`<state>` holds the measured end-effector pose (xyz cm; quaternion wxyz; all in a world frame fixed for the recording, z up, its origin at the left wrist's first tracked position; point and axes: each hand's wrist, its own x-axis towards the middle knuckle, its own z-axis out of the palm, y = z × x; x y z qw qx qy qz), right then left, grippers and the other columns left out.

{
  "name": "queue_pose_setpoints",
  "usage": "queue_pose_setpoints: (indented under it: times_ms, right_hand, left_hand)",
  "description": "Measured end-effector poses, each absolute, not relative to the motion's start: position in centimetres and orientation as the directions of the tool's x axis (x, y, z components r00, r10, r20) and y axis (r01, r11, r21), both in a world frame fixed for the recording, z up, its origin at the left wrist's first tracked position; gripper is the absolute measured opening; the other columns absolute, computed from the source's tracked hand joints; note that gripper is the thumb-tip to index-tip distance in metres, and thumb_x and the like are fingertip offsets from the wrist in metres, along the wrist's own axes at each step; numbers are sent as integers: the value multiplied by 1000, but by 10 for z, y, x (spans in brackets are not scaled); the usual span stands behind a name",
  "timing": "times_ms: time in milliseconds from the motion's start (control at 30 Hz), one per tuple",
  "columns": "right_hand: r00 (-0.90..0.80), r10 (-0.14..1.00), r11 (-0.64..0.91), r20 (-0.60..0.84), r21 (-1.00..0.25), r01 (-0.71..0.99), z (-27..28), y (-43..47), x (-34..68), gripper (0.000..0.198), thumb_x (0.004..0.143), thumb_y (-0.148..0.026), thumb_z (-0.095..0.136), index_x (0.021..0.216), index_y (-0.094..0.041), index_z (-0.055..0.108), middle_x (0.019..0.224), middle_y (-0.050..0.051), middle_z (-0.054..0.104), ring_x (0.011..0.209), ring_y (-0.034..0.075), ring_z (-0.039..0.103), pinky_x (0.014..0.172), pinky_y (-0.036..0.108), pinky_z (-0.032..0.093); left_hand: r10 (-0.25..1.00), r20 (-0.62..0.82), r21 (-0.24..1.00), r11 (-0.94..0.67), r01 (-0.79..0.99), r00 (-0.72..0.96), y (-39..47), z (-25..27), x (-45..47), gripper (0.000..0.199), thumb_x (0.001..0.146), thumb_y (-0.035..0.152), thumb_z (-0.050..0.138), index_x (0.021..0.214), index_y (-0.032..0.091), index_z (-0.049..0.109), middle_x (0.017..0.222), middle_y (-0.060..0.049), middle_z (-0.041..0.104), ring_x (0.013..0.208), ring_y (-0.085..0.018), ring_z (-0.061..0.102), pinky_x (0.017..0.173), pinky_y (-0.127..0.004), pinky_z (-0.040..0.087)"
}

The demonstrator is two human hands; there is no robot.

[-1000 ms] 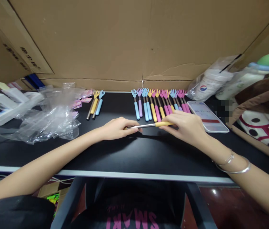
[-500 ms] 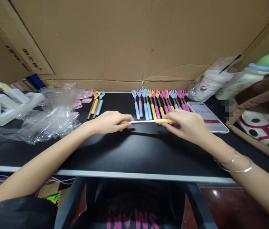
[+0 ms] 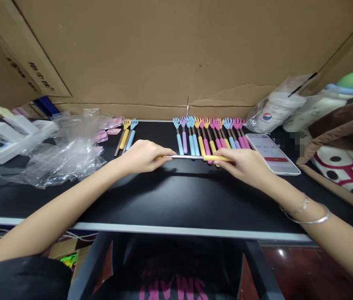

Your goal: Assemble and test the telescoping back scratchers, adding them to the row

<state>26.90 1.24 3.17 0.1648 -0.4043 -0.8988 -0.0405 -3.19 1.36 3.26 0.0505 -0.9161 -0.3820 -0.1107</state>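
A back scratcher with a yellow grip and a silver shaft lies level across both my hands, above the black table. My left hand pinches its left end, where a bit of yellow shows between the fingers. My right hand is closed around the yellow grip. Behind my right hand stretches a row of back scratchers in blue, purple, yellow and pink, claws toward the cardboard. Beyond my left hand, a yellow back scratcher and a blue back scratcher lie side by side, partly hidden.
Clear plastic bags and pink cards cover the left side, beside a white power strip. At right are a phone, a bagged cup, a bottle and a fabric bag. A cardboard wall closes the back.
My left hand has shifted slightly, its fingers now tighter over the scratcher's left end. The right hand has moved a little to the right along with the grip.
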Motion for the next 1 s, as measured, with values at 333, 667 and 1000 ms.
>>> queue_pose_setpoints:
  times_ms: [333, 667, 1000]
  right_hand:
    - [-626, 741, 663, 243, -115, 740, 32, 14, 270, 35, 92, -43, 38, 108, -25, 65, 86, 1, 70, 66, 12, 60, 55, 22, 33]
    - [-685, 725, 651, 74, -400, 645, 23, 19, 270, 44, 93, -49, 32, 88, -19, 64, 73, 1, 62, 62, 11, 54, 59, 22, 36]
    - [-633, 740, 672, 227, -220, 707, 20, 17, 268, 40, 91, -48, 37, 91, -20, 65, 68, 1, 62, 57, 11, 51, 54, 22, 31]
  left_hand:
    - [533, 430, -168, -746, 644, 729, 12, 28, -32, 30, 92, 31, 40, 100, 23, 68, 79, 0, 72, 71, -14, 67, 54, -24, 33]
    - [410, 489, -342, -722, 601, 770, 10, 27, -31, 31, 92, 32, 41, 98, 23, 70, 63, -1, 66, 58, -12, 59, 51, -23, 32]
    - [490, 436, -263, -733, 627, 755, 9, 27, -30, 35, 94, 33, 36, 99, 21, 69, 67, -2, 67, 63, -12, 62, 52, -22, 34]
